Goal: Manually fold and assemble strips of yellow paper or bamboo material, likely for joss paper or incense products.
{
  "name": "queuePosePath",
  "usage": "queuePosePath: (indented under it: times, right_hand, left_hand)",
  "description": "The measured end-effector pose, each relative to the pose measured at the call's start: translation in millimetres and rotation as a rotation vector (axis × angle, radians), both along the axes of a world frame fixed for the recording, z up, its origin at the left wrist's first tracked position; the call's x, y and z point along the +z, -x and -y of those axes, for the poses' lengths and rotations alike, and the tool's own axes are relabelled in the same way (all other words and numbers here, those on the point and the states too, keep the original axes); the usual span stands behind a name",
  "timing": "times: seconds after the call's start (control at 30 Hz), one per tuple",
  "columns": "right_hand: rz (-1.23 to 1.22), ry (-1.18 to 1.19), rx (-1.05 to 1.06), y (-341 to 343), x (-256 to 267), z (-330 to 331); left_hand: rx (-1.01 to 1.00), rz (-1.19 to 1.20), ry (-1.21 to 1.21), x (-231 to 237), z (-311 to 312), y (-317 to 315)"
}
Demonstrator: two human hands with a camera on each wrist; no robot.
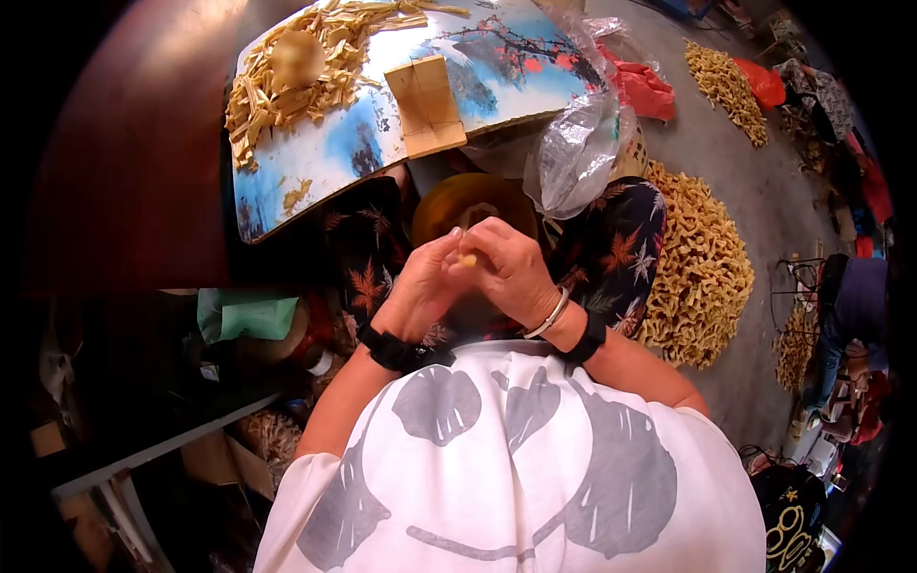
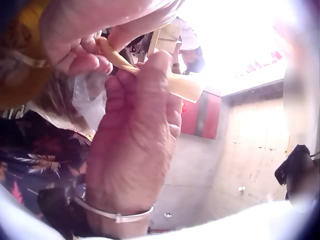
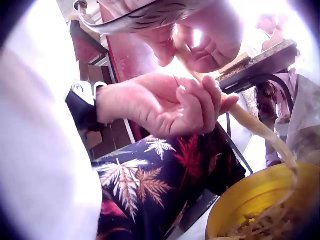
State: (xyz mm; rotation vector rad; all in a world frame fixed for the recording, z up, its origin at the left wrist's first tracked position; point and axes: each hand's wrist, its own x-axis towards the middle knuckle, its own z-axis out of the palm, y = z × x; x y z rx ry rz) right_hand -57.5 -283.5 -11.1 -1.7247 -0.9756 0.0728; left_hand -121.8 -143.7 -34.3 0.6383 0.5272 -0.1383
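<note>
A pale yellow strip (image 2: 187, 88) (image 3: 252, 122) runs between both hands, held close together above a yellow bowl (image 1: 432, 202) (image 3: 225, 205). My left hand (image 1: 425, 286) (image 2: 105, 30) (image 3: 162, 105) pinches its narrow end in the left wrist view. My right hand (image 1: 516, 272) (image 2: 132, 120) (image 3: 205, 37) has curled fingers, with the thumb pressed along the strip. In the head view only a small yellow bit shows between the hands. A long piece hangs down toward the bowl in the right wrist view. Small pale pieces (image 3: 270, 225) lie in the bowl.
Ahead stands a painted tabletop (image 1: 344, 143) with piled yellow strips (image 1: 258, 95) and a wooden block (image 1: 425, 105). A clear plastic bag (image 1: 578, 153) hangs at its right edge. Heaps of twisted yellow pieces (image 1: 702, 272) cover floor on the right; a green bag (image 1: 246, 315) is left.
</note>
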Motion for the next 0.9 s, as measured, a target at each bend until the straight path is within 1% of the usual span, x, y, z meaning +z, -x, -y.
queuePosePath:
  times: [0.03,0.07,0.1,0.13,0.17,0.23,0.27,0.3,0.33,0.37,0.4,0.43,0.5,0.53,0.6,0.63,0.67,0.7,0.73,0.77,0.8,0.83,0.87,0.9]
  right_hand:
    - [0.039,0.005,-0.002,4.7,1.4,0.7]
    - [0.109,-0.012,-0.093,6.4,-4.7,-0.7]
    - [0.051,-0.029,-0.137,7.1,-7.7,-0.9]
    - [0.001,-0.047,-0.184,8.8,-8.5,0.9]
    - [-0.026,-0.072,-0.241,4.4,-8.0,2.4]
    - [-0.194,-0.151,-0.141,15.6,-10.3,5.9]
    - [-0.205,-0.143,-0.025,16.1,-14.1,8.8]
    - [-0.228,-0.091,0.036,15.9,-20.4,8.7]
    - [-0.342,-0.121,0.124,12.3,-28.9,8.4]
    - [-0.407,-0.089,0.136,13.6,-31.2,11.2]
    - [-0.416,-0.065,0.17,8.5,-24.5,14.9]
    - [-0.33,-0.093,0.125,3.5,-13.7,16.7]
    - [0.002,-0.214,-0.033,-1.2,-11.6,16.9]
    - [0.09,-0.211,-0.075,-6.6,-15.2,14.4]
    - [0.226,-0.183,-0.17,-5.1,-25.3,14.3]
    - [-0.045,-0.101,-0.147,-5.1,-23.3,17.9]
    - [-0.316,-0.03,-0.119,-5.6,-20.5,19.7]
    - [-0.592,0.037,-0.085,-5.7,-18.3,20.2]
    - [-0.704,-0.003,-0.146,-6.6,-20.9,16.1]
    - [-0.792,-0.021,-0.149,-6.7,-24.8,11.0]
    - [-0.887,-0.039,-0.15,-4.4,-24.5,6.4]
    - [-0.982,-0.057,-0.151,-2.9,-23.0,5.7]
    - [-0.939,-0.073,-0.182,0.3,-19.3,6.9]
    - [-0.828,-0.121,-0.2,2.7,-25.5,3.1]
  left_hand:
    - [0.014,0.002,0.018,-4.1,4.2,1.0]
    - [0.026,0.007,0.035,-11.2,7.7,1.9]
    - [0.037,0.018,0.051,-14.0,9.8,0.9]
    - [0.003,0.001,0.013,-9.3,14.3,3.0]
    - [-0.036,0.018,0.088,-23.6,12.0,2.0]
    - [0.029,-0.135,0.096,-29.4,11.2,13.4]
    - [0.076,-0.165,0.117,-3.7,17.5,10.0]
    - [-0.092,-0.062,0.279,-31.2,-3.0,7.9]
    - [-0.074,-0.128,0.097,-35.5,0.0,0.7]
    - [-0.075,-0.17,0.031,-13.7,5.2,-3.0]
    - [-0.069,-0.152,-0.099,-13.4,5.8,-5.4]
    - [-0.067,-0.15,-0.248,0.9,13.8,-11.3]
    - [-0.307,-0.055,-0.789,-14.6,-0.5,-4.2]
    - [-0.297,0.289,-1.348,-9.8,-0.2,-1.3]
    - [-0.411,0.448,-1.837,10.5,-1.8,6.5]
    - [-0.449,0.552,-2.079,21.3,0.2,4.8]
    - [-0.366,0.591,-2.155,30.4,3.5,2.6]
    - [-0.323,0.605,-2.168,37.5,5.6,2.4]
    - [-0.271,0.618,-2.179,42.6,7.8,0.5]
    - [-0.219,0.626,-2.188,44.7,10.1,-1.7]
    - [-0.122,0.669,-2.166,43.2,12.9,-3.4]
    - [-0.156,0.66,-2.185,42.7,12.7,-2.4]
    - [-0.189,0.655,-2.205,41.7,10.5,-1.6]
    - [-0.222,0.657,-2.223,40.9,10.0,-2.4]
